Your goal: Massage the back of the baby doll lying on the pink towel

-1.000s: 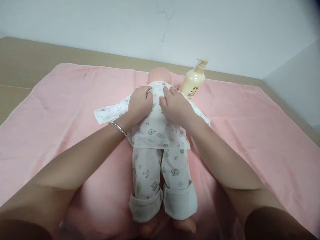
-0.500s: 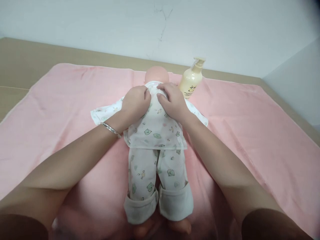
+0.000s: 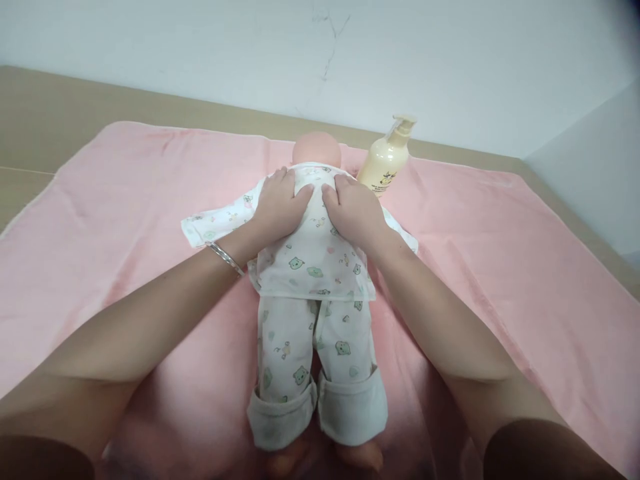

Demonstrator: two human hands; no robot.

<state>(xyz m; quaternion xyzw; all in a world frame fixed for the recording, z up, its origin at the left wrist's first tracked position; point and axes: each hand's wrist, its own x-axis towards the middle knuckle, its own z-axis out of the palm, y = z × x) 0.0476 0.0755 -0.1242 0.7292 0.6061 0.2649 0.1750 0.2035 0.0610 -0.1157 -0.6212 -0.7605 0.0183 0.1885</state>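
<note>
A baby doll [image 3: 317,149] lies stretched out on the pink blanket, its bald head away from me and its bare feet toward me. It wears a white printed top [image 3: 315,260] and matching trousers [image 3: 287,340] with the cuffs rolled up. My left hand [image 3: 283,203] rests flat on the left side of the doll's upper back, thumb apart from the fingers. On the right side my right hand [image 3: 357,210] lies flat in the same way, thumb pointing inward. Neither hand grips the cloth. The doll's face is hidden.
A pale yellow pump bottle [image 3: 386,160] stands on the blanket just right of the doll's head, close to my right hand. The pink blanket [image 3: 500,267] covers most of a wooden surface [image 3: 60,100]. Behind it rises a cracked white wall [image 3: 200,53].
Both hands have opened from curled fingers at the top's neckline to lie flat, moving slightly outward onto the doll's shoulders. The doll and bottle look the same, with a small camera shift.
</note>
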